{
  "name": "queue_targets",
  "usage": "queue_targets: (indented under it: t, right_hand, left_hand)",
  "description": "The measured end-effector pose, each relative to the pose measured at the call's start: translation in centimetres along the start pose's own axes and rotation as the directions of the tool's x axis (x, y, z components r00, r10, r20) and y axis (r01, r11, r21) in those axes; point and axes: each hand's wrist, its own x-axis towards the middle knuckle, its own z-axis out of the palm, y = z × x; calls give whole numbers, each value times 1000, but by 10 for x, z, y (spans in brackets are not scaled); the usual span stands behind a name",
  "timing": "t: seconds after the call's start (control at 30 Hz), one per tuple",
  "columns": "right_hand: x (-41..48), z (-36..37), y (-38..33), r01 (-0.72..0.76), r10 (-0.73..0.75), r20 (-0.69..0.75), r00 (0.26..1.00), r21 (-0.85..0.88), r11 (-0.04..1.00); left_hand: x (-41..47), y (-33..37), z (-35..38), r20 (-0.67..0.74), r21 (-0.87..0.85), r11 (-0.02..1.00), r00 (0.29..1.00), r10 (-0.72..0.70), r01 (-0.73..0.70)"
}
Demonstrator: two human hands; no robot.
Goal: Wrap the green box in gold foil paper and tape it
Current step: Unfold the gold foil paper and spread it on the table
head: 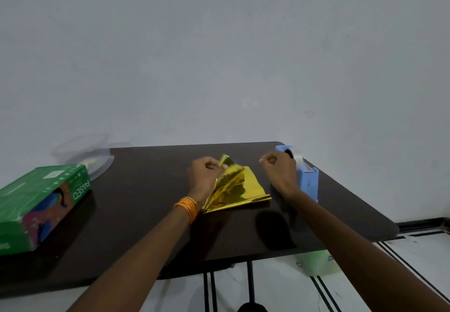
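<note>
Green cardboard marked the thing you had to wrap: the green box (41, 204) lay at the far left of the dark table (151, 226), partly cut off by the edge of the view, with its long axis running from near left to far right and its printed end turned toward the middle of the table. It stood well apart from both of your hands, and nothing was touching it. The gold foil paper (233, 189) lay folded at the centre of the table, to the right of the box, with one flap raised. Your left hand (205, 175) was closed on that raised flap at its far left corner, pinching it up off the rest of the sheet. Your right hand (280, 175) hung just right of the foil, curled with thumb and fingertips together; I could not tell whether anything was held between them. Just beyond that hand, near the table's right edge, stood the blue tape dispenser (308, 177). By my judgement the foil had yet to be spread flat, and the box then had to come in from the left; your left hand was the nearer one to fetch it. A clear plastic lid (82, 155) sat behind the box.
</note>
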Motion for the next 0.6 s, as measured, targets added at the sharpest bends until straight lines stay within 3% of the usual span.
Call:
queue_targets:
  t: [0.07, 0.17, 0.27, 0.4, 0.5, 0.6]
  right_hand:
    - [9, 18, 4, 15, 2, 135, 991, -125, 992]
    - [19, 50, 8, 129, -16, 348, 937, -303, 944]
    - [30, 74, 3, 261, -80, 414, 907, -402, 878]
    - [45, 99, -6, 304, -5, 509, 861, -507, 807]
    - [49, 120, -4, 269, 41, 524, 851, -502, 822]
    - [50, 128, -5, 227, -8, 452, 892, -431, 873]
  left_hand:
    - [10, -7, -23, -129, -149, 984, 985, -118, 98]
    - [15, -20, -59, -251, -162, 977, 952, -174, 136]
    - [12, -30, -91, -309, -193, 965, 923, -231, 177]
    - [11, -49, -136, -294, -141, 942, 895, -335, 306]
    - [18, -59, -164, -231, -98, 913, 883, -409, 397]
    - [27, -56, -176, -123, -151, 875, 870, -478, 460]
